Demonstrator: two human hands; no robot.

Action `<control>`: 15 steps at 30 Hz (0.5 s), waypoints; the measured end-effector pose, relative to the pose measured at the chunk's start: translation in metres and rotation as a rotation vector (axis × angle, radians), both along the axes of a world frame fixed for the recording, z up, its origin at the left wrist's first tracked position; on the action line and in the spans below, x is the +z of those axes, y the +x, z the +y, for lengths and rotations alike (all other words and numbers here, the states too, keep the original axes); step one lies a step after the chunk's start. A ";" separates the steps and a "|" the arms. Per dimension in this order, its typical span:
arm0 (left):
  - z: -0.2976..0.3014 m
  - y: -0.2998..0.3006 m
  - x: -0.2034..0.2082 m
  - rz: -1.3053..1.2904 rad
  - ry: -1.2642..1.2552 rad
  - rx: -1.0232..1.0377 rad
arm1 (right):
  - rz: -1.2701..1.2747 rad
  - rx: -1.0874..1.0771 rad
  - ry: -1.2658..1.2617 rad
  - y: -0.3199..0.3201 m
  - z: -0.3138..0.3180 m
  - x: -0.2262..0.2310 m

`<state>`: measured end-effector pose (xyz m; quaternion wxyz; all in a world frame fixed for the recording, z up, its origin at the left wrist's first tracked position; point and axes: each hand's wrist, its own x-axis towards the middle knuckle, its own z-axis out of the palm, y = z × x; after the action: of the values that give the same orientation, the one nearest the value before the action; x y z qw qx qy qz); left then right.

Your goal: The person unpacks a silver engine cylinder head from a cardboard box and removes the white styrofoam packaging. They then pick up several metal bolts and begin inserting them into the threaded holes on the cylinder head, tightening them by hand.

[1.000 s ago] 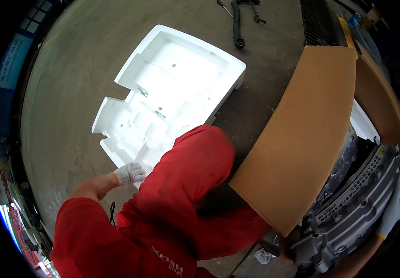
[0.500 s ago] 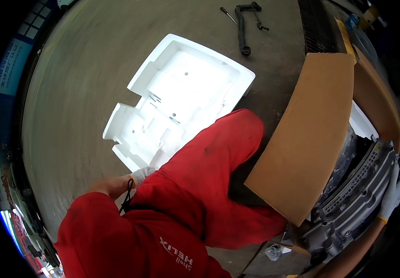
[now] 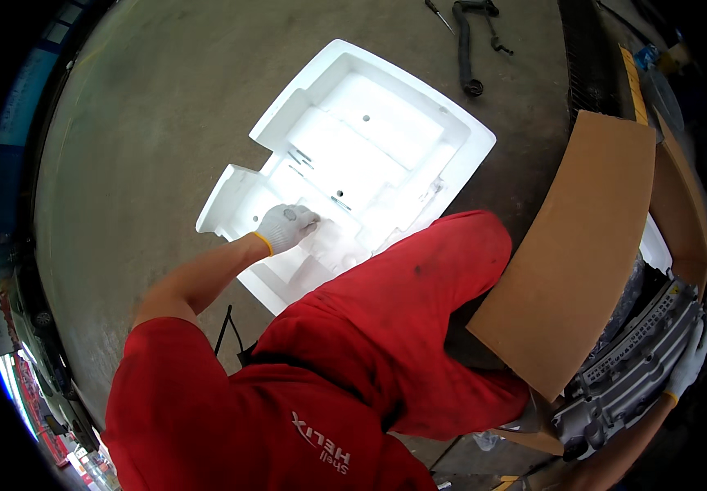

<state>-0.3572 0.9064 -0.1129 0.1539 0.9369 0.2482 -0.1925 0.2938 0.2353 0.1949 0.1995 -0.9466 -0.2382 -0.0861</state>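
My left hand (image 3: 288, 226), in a white knit glove with a yellow cuff, reaches into the white foam tray (image 3: 288, 108) on the floor. Its fingertips are pinched together on what looks like a clear plastic bag (image 3: 335, 245); the bag's outline is faint against the white foam. At the right, my right hand (image 3: 687, 364), gloved the same way, lies along the outer side of a grey ribbed metal engine part (image 3: 636, 380), fingers stretched out against it. The engine part sits in an open cardboard box (image 3: 578, 254), partly hidden by the box's raised flap.
A black hose (image 3: 465, 53) and a screwdriver (image 3: 439, 15) lie on the floor beyond the tray. Dark plastic wrap (image 3: 615, 315) and white foam (image 3: 656, 241) show inside the box. My red-clad knee (image 3: 476, 245) is between tray and box.
My left hand has come out from beside my thigh, over the tray, and now pinches the clear plastic. My right hand stays on the engine part. The whole view has shifted slightly.
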 end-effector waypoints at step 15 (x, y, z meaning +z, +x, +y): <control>0.053 0.132 -0.117 0.399 -0.135 -0.240 | -0.370 -0.152 0.000 -0.067 0.077 0.023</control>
<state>-0.2257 0.9595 -0.2300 0.1402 0.8906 0.1473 -0.4068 0.2268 0.3121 0.2184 0.1452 -0.9298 -0.1988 -0.2736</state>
